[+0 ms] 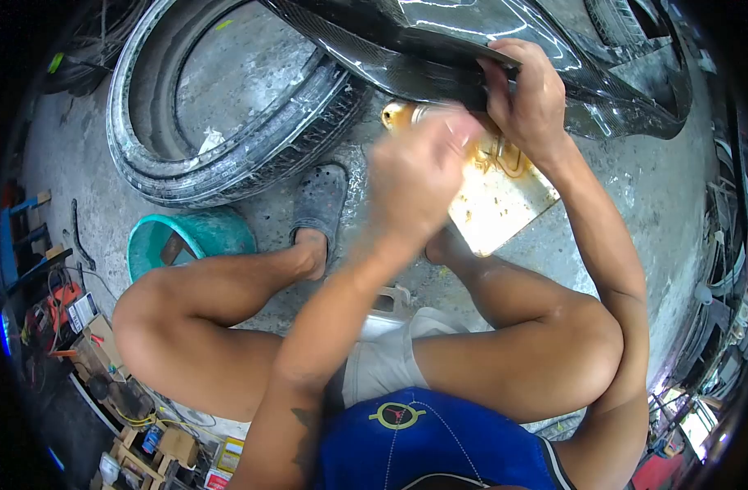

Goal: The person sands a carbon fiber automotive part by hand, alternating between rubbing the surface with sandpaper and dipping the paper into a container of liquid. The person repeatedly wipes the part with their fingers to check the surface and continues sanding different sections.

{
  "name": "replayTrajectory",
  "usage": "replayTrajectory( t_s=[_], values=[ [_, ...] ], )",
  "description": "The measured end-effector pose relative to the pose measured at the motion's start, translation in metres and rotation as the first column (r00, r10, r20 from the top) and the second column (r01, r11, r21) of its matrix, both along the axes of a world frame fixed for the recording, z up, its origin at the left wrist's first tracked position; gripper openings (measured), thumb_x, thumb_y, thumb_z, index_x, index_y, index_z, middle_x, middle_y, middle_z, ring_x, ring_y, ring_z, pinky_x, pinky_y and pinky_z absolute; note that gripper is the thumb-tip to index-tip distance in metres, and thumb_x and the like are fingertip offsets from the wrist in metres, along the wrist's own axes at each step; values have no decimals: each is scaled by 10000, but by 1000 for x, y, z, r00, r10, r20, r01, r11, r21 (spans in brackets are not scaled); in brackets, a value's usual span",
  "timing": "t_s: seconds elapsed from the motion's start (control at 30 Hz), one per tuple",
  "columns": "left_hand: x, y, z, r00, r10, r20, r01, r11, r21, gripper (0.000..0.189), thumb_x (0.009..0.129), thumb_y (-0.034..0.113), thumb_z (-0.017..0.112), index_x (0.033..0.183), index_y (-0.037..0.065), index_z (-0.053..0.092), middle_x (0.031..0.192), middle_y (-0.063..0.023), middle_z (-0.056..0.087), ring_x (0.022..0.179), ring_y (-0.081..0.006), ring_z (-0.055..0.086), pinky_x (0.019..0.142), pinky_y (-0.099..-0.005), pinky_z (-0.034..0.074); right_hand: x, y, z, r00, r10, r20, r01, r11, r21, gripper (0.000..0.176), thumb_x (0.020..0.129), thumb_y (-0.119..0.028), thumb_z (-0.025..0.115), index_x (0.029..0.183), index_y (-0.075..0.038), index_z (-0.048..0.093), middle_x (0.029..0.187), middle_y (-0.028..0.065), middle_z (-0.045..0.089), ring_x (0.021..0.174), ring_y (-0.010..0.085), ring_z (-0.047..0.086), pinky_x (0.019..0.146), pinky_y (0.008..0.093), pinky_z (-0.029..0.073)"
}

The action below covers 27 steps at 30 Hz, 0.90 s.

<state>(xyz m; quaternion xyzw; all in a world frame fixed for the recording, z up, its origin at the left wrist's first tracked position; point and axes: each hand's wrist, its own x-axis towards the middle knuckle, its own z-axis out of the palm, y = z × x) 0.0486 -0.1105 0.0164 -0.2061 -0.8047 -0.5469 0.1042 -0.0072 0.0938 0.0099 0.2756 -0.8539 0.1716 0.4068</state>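
My right hand grips the edge of a glossy black carbon-fibre panel, thumb on one side and fingers on the other. My left hand is in front of the panel, blurred by motion. Its fingers look curled closed, and whatever they may hold is hidden. Below the hands, a whitish rectangular metal sheet or tin with amber-brown stains lies on the floor. Beside it, partly behind my left hand, is an amber-stained round item that I cannot make out.
A large tyre lies at the upper left, with a teal bucket below it. Between my legs stands a pale container with a handle. Tools and boxes crowd the left edge; cluttered stock lines the right.
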Motion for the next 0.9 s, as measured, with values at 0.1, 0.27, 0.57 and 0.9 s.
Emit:
replayTrajectory(
  t_s=[0.1, 0.27, 0.57, 0.9],
  values=[
    [-66, -8, -4, 926, 315, -205, -299, 948, 107, 178, 894, 143, 782, 1024, 29, 741, 862, -100, 716, 744, -257, 703, 688, -352, 569, 3, -2, 1, 1000, -9, 30, 8, 1000, 9, 403, 749, 51, 767, 1082, -47, 560, 899, 128, 665, 800, 336, 664, 703, 417, 533],
    [-119, -20, -33, 883, 73, -465, -105, 994, -42, 137, 889, 88, 763, 1008, 40, 717, 871, -114, 709, 758, -283, 702, 697, -356, 557, 7, -7, 5, 999, -52, 16, 51, 997, 60, 452, 755, 90, 756, 1133, -26, 536, 955, 153, 683, 802, 329, 684, 694, 402, 548],
    [-121, -14, -40, 833, 72, -549, -101, 995, -24, 132, 873, -12, 726, 986, 39, 680, 871, -136, 707, 778, -311, 706, 693, -369, 553, 4, -11, -12, 993, -102, -59, 106, 993, 57, 446, 679, 45, 739, 1076, -67, 569, 902, 108, 670, 781, 292, 672, 692, 414, 546],
    [-122, -19, -41, 839, -1, -544, -57, 994, -90, 119, 826, -11, 707, 913, 39, 643, 827, -144, 652, 774, -370, 650, 695, -429, 519, 1, -15, -11, 991, -101, -90, 108, 991, 81, 424, 661, 66, 714, 1039, -55, 565, 883, 123, 646, 777, 318, 654, 700, 417, 538]
  ],
)
